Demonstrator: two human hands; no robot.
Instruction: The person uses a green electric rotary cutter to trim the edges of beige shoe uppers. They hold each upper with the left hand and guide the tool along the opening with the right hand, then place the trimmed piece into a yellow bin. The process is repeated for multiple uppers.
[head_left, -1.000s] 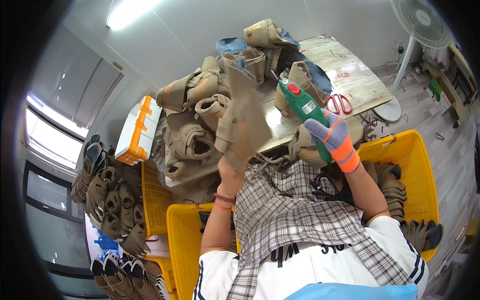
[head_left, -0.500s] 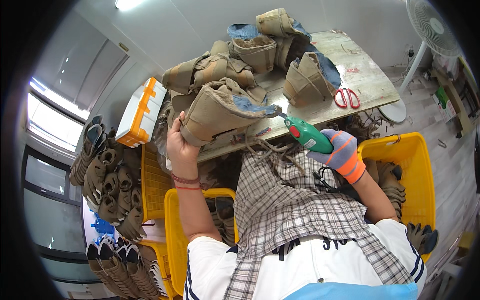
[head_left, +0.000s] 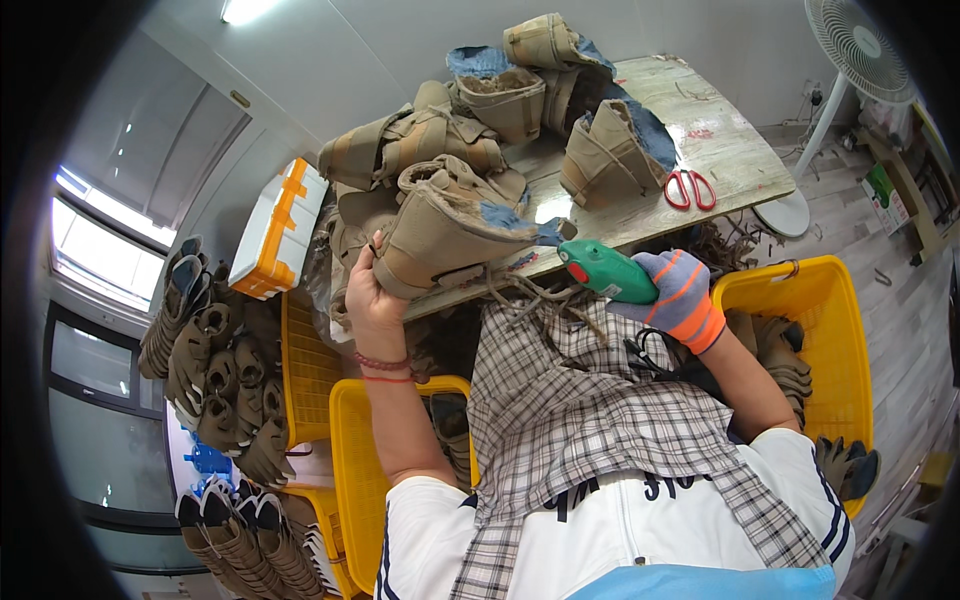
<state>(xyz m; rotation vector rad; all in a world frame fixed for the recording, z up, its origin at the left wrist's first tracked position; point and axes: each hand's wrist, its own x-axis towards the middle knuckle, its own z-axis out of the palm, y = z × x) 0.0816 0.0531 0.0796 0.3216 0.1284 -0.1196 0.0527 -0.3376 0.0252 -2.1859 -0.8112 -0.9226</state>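
Observation:
My bare left hand [head_left: 377, 290] grips a tan boot upper [head_left: 420, 240] from its left side, holding it tilted above the table's near edge. The upper has a brown fleecy lining, and a strip of blue fabric [head_left: 508, 217] runs along its edge to the right. In my right hand [head_left: 678, 290], gloved in grey and orange, are green electric scissors [head_left: 612, 272] with a red button. Their head meets the end of the blue strip; the blades are mostly hidden there. Just behind lie more tan boot uppers [head_left: 500, 105], one standing alone [head_left: 610, 160] with blue lining showing.
Red-handled scissors [head_left: 690, 190] lie on the worn wooden table [head_left: 725, 130]. Yellow crates [head_left: 840, 380] holding boot uppers stand at my right and left [head_left: 350, 430]. Stacked uppers [head_left: 225, 370] fill the left side. A white-and-orange box [head_left: 280, 230] and a standing fan [head_left: 860, 50] flank the table.
The electric scissors have rolled and shifted slightly left, with their head now closer against the blue strip. The boot upper stays in my left hand, barely moved. The whole view has shifted a little.

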